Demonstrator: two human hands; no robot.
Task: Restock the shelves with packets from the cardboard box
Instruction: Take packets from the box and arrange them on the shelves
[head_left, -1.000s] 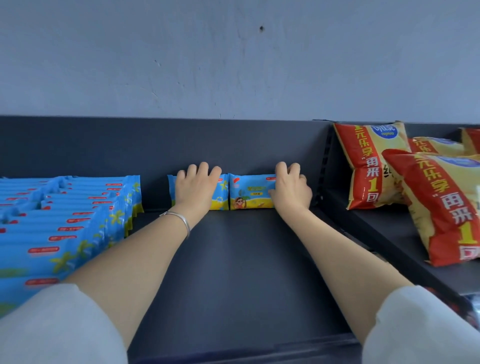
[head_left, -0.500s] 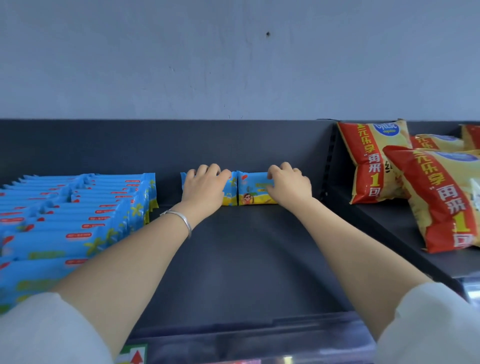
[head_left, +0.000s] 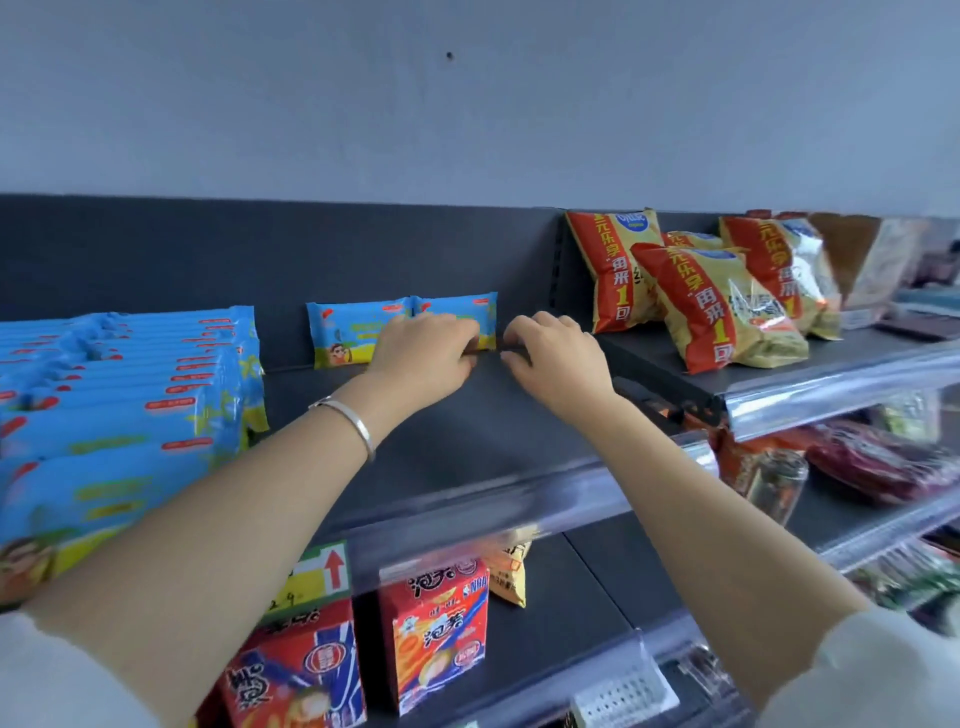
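Two small blue-and-yellow packets stand upright side by side against the back panel of the dark top shelf (head_left: 467, 441): the left packet (head_left: 349, 338) and the right packet (head_left: 470, 310). My left hand (head_left: 423, 358), with a silver bracelet on its wrist, is in front of the right packet's lower left part, fingers loosely curled, holding nothing that I can see. Just right of the packets, my right hand (head_left: 558, 358) hovers over the shelf with loosely curled fingers and is empty. The cardboard box is out of view.
A dense row of blue packets (head_left: 130, 395) fills the shelf's left side. Red-and-yellow snack bags (head_left: 711, 301) lie on the neighbouring shelf to the right. Red cartons (head_left: 436, 629) stand on the shelf below, behind a clear price rail (head_left: 493, 514).
Both hands have come off the two packets and shifted right and back toward me. The view has swung down and right, revealing the lower shelves.
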